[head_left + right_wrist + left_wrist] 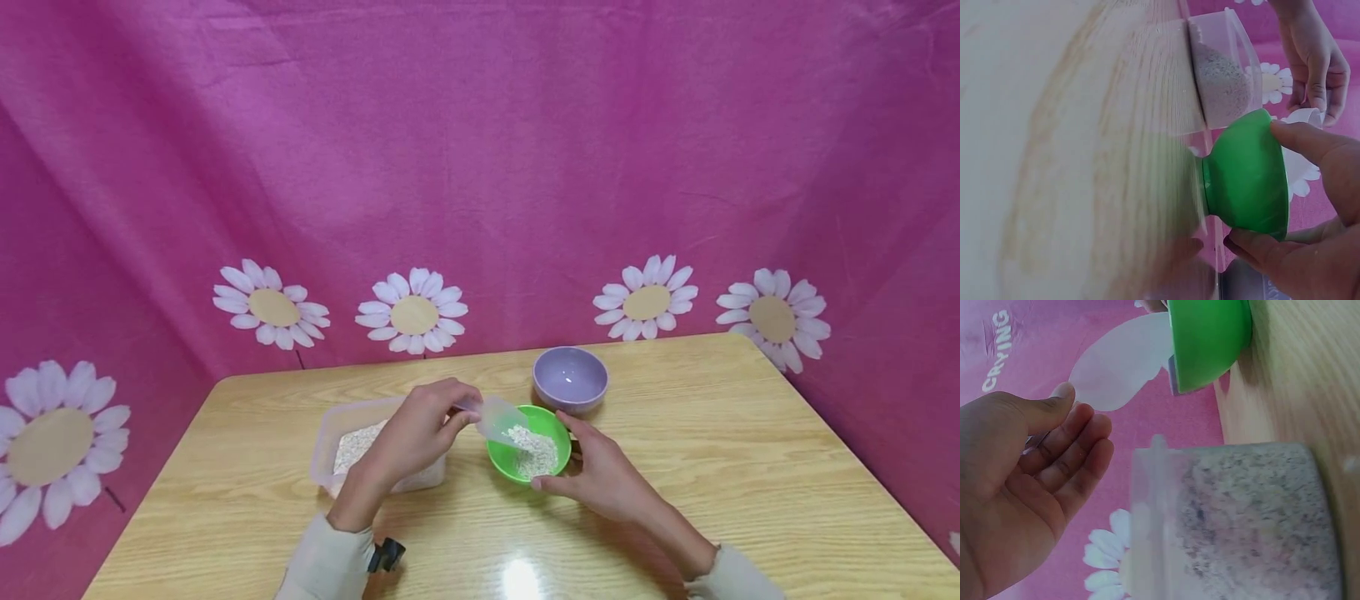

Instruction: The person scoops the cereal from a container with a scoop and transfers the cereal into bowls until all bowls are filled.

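Wooden table (750, 467), pink daisy backdrop (480, 167); left grip (420, 429) pinches scoop (498, 417), right grip (600, 475) clasps green bowl (504, 463)

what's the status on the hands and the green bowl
Left hand grips scoop, tipped over green bowl. Right hand holds bowl rim; grain inside. Tub left, purple bowl behind, nothing in the way.

bowl (504, 468) on table (750, 467), grain in it | tub (327, 442) just left of bowl | second bowl (570, 379) just behind it | scoop (501, 417) above bowl's left rim | right hand (600, 475) at bowl's right side
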`<move>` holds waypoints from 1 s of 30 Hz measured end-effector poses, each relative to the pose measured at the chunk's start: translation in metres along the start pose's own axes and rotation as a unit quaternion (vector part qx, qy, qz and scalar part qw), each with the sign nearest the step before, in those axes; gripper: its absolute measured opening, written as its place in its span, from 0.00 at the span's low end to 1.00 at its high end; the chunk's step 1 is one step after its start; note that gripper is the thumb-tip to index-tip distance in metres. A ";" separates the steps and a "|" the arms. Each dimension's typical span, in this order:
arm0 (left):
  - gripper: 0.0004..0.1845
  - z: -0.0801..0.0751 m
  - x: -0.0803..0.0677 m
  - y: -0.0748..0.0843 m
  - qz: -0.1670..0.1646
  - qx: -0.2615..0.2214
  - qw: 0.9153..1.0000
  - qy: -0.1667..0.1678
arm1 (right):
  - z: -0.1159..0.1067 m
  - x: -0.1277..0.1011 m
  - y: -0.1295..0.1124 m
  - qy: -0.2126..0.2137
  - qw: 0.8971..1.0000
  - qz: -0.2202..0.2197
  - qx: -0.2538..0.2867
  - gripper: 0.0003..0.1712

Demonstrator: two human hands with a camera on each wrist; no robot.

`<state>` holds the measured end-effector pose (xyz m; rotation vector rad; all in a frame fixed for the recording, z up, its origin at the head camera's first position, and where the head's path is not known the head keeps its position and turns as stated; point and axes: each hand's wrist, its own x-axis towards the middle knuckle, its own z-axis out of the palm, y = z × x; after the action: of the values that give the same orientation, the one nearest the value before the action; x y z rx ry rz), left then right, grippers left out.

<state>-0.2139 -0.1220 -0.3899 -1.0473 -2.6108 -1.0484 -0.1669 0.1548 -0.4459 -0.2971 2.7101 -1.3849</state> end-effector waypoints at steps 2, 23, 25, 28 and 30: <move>0.05 -0.002 0.000 0.003 0.016 0.021 1.000 0.002 | 0.000 -0.001 -0.001 0.000 1.000 0.004 0.000 0.64; 0.11 -0.030 -0.029 -0.023 -0.025 -0.028 0.996 0.087 | 0.000 -0.003 -0.004 0.002 1.000 -0.004 -0.008 0.64; 0.10 -0.035 -0.032 -0.026 -0.038 -0.033 0.994 0.099 | 0.000 -0.002 -0.005 0.005 1.000 -0.014 -0.015 0.64; 0.11 -0.041 -0.035 -0.032 -0.061 -0.036 0.991 0.114 | -0.001 0.000 -0.007 0.009 0.999 -0.025 -0.025 0.63; 0.12 -0.044 -0.037 -0.035 -0.077 -0.042 0.989 0.120 | -0.002 0.000 -0.009 0.015 0.999 -0.035 -0.032 0.61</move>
<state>-0.2146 -0.1892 -0.3897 -0.6908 -2.5021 -1.2417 -0.1662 0.1509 -0.4377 -0.3815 2.7985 -1.3327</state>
